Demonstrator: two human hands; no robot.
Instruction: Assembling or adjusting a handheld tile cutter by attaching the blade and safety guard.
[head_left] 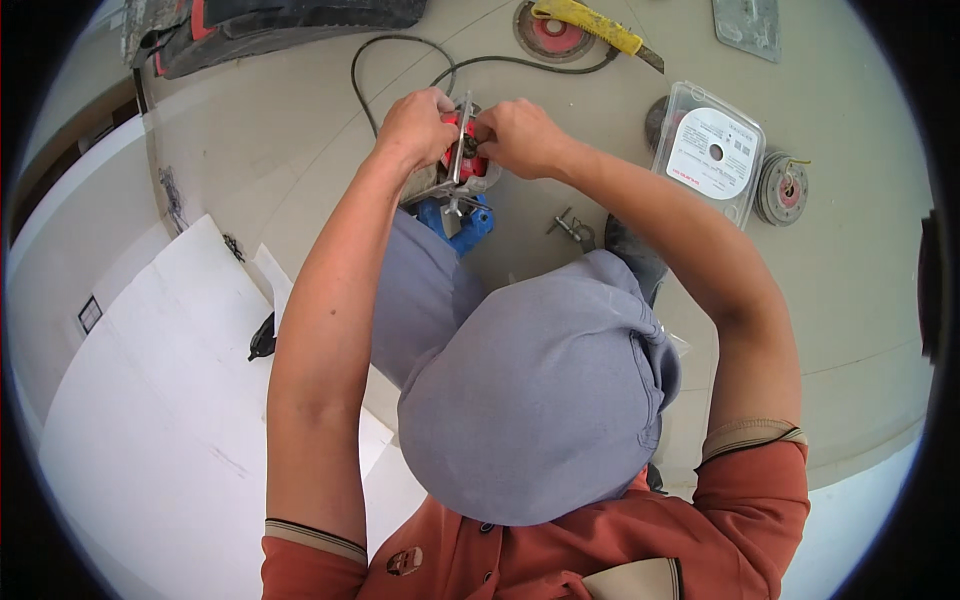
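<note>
Beyond my left knee, a corded power cutter (pixel 480 168) with red parts and a metal plate (pixel 462 140) standing edge-on is held between my hands. My left hand (pixel 415 128) is closed at its left side, with the fingertips partly hidden against the tool. On the other side, my right hand (pixel 523 138) has its fingers bent together over the red part; whatever small piece they pinch cannot be made out. Below the plate are a wing-shaped metal screw (pixel 453 207) and a blue part (pixel 466 230).
A black cord (pixel 500 60) loops behind the cutter. Nearby lie a cutting disc (pixel 552 40), a yellow-handled tool (pixel 590 22), a metal fitting (pixel 575 230), a clear plastic case (pixel 712 150) and stacked discs (pixel 783 190). A black bag (pixel 290 35) and white sheet (pixel 150 400) are leftward.
</note>
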